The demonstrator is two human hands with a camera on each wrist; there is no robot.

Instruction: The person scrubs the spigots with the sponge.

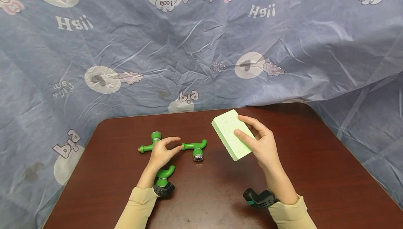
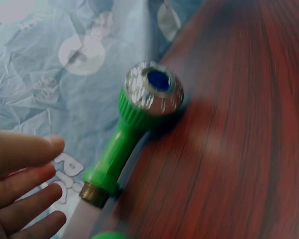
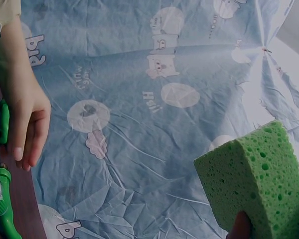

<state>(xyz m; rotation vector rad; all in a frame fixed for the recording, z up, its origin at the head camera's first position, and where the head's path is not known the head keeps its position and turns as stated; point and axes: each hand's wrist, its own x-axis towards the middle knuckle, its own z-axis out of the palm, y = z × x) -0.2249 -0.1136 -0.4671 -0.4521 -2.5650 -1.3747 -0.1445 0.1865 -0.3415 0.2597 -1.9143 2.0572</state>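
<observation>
My right hand (image 1: 266, 147) holds a light green sponge block (image 1: 231, 134) above the table, thumb on its broad face and fingers behind. Small pores cover the sponge (image 3: 271, 174) in the right wrist view. Over the left part of the table, my left hand (image 1: 161, 156) has its thumb and fingers apart with nothing between them. Its fingertips come close to a green plastic tap (image 1: 190, 146) with a chrome, blue-centred cap. A second green tap (image 1: 155, 136) lies behind that hand, partly covered by it. Nearer, a third green tap (image 1: 168, 172) is partly hidden by the left wrist.
The dark reddish-brown wooden table (image 1: 214, 204) has rounded far corners. A wrinkled blue-grey cloth (image 1: 189, 47) with cartoon prints hangs behind it and down the sides. Each wrist wears a black camera strap (image 1: 259, 199).
</observation>
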